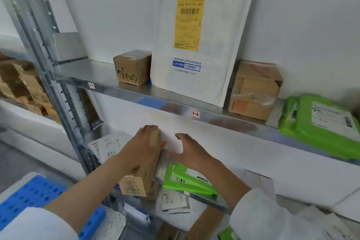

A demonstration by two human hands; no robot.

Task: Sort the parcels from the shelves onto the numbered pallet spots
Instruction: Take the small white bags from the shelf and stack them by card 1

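A long brown cardboard parcel (143, 177) lies on the middle shelf, its near end sticking out past the shelf edge. My left hand (144, 142) grips its far end from above, fingers curled over the top. My right hand (188, 152) hovers just to the right of the parcel with fingers spread, holding nothing. Green mailer bags (187, 181) lie right of the parcel, under my right wrist.
The top shelf (175, 106), tagged 1-2, carries a small brown box (132, 68), a tall white padded mailer (198, 45), a taped carton (253, 91) and a green bag (321, 126). White pouches (106, 148) lie left on the middle shelf. A blue pallet (29, 198) sits lower left.
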